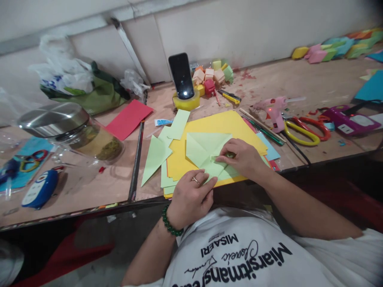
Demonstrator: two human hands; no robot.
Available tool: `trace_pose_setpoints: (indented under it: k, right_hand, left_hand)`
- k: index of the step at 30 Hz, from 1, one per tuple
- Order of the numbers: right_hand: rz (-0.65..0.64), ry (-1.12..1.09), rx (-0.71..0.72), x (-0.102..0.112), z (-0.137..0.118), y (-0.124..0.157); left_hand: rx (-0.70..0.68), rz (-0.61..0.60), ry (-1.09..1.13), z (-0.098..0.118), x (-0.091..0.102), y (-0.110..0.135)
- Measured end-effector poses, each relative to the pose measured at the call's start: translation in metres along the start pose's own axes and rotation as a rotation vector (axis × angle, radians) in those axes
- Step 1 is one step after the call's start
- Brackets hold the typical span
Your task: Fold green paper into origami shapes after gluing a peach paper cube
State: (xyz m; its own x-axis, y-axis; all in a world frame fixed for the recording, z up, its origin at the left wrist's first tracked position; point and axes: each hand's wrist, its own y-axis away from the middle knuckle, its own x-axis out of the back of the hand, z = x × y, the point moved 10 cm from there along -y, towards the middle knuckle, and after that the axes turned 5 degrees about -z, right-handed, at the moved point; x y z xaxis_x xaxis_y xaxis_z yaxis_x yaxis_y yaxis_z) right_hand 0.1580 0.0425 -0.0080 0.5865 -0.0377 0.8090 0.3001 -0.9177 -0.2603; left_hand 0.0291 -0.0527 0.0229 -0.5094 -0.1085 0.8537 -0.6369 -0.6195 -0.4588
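A light green sheet of paper (pixel 197 147) with crossing creases lies on a stack of yellow paper (pixel 209 123), its near part folded inward. My right hand (pixel 243 157) pinches a small folded flap of it near the middle, thumb and fingers together. My left hand (pixel 193 195) is at the near edge of the green sheet, fingers bent and closed on its corner, which they partly cover. Left of the stack lie cut light green paper pieces (pixel 155 157), one of them triangular.
Scissors (pixel 302 133), a pink glue gun (pixel 273 111) and pencils (pixel 263 127) lie to the right. A phone (pixel 181 75) stands on a yellow tape roll (pixel 187 101) before folded paper blocks (pixel 209 75). At left are a glass jar (pixel 101 139) and red paper (pixel 130 119).
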Motion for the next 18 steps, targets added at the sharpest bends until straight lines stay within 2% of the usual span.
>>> trace_pose_setpoints:
  k: [11, 15, 18]
  right_hand:
    - [-0.02, 0.003, 0.004, -0.001, -0.001, -0.001]
    - [-0.044, -0.125, 0.023, 0.004, -0.005, 0.002]
    - [-0.07, -0.271, -0.016, 0.006, -0.002, 0.003]
  left_hand:
    - [-0.005, -0.01, 0.033, -0.001, -0.001, 0.002]
    - [0.049, -0.004, 0.126, -0.008, 0.001, 0.002]
    - [0.075, 0.002, 0.164, -0.012, 0.002, 0.002]
